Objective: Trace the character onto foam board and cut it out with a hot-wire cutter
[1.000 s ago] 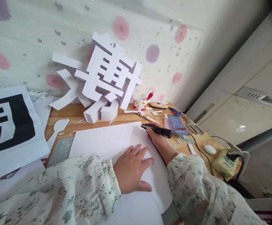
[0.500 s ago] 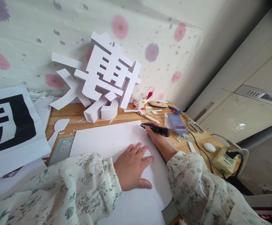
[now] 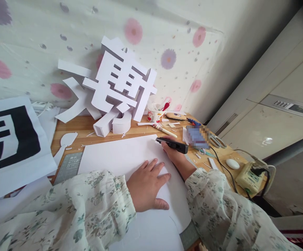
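Note:
My left hand lies flat with its fingers spread on a large white sheet. Near the sheet's far right corner, my right hand is closed around a black utility knife. The knife's front end points left, over the sheet's edge; its blade is too small to make out. A grey-green cutting mat shows from under the sheet at the left and again at the lower right. Another white sheet lies below my left hand, at the near side.
White three-dimensional letter shapes lean against the flowered wall covering. A paper cup, a cream pen-like tool, scissors and a power strip with cords stand beyond and to the right. Printed paper lies left.
Both hands and the knife look almost unmoved. The view has shifted very slightly, and the knife's rear end sits a touch lower and further left.

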### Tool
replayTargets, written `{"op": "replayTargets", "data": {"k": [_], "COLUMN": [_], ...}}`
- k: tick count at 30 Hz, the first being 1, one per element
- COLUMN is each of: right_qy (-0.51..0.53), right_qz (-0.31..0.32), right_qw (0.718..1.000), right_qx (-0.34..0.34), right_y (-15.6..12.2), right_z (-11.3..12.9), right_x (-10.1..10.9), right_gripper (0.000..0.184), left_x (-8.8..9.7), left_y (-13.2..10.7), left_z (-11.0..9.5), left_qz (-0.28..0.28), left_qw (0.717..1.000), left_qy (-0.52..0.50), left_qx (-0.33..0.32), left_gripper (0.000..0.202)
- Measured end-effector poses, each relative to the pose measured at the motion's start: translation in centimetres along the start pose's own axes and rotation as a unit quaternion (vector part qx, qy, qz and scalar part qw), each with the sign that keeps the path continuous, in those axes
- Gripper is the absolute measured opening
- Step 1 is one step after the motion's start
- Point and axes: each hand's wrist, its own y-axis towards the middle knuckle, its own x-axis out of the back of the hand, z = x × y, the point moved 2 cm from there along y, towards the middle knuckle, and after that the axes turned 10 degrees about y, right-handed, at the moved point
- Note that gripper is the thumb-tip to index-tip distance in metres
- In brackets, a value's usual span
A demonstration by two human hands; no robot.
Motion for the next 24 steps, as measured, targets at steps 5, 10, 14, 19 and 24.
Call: {"op": "replayTargets", "data": {"k": [5, 10, 14, 19, 24], "right_qy": [0.029, 0.043, 0.037, 0.032, 0.020], "right_qz": [0.013, 0.016, 0.022, 0.026, 0.035], "right_qw": [0.999, 0.998, 0.998, 0.999, 0.999], "right_qx": [-0.022, -0.036, -0.039, -0.033, -0.011], "right_y": [0.0, -0.1, -0.1, 0.0, -0.2], "right_z": [0.0, 0.2, 0.3, 0.6, 1.1], "right_x": [0.0, 0.1, 0.1, 0.1, 0.2], "right_gripper": [0.023, 0.025, 0.021, 0.022, 0.020], "left_x": [-0.1, -0.1, -0.1, -0.2, -0.1], "left_y": [0.0, 0.0, 0.0, 0.0, 0.0], "left_z": [0.0, 0.0, 0.1, 0.1, 0.1], "left_qz": [0.001, -0.001, -0.004, -0.007, -0.005], "left_qw": [1.000, 1.000, 1.000, 1.000, 1.000], "left_qy": [0.003, 0.002, 0.001, -0.002, 0.003], "left_qx": [0.000, -0.001, -0.001, -0.003, -0.001], "left_gripper": [0.082, 0.083, 0.082, 0.082, 0.082]}}
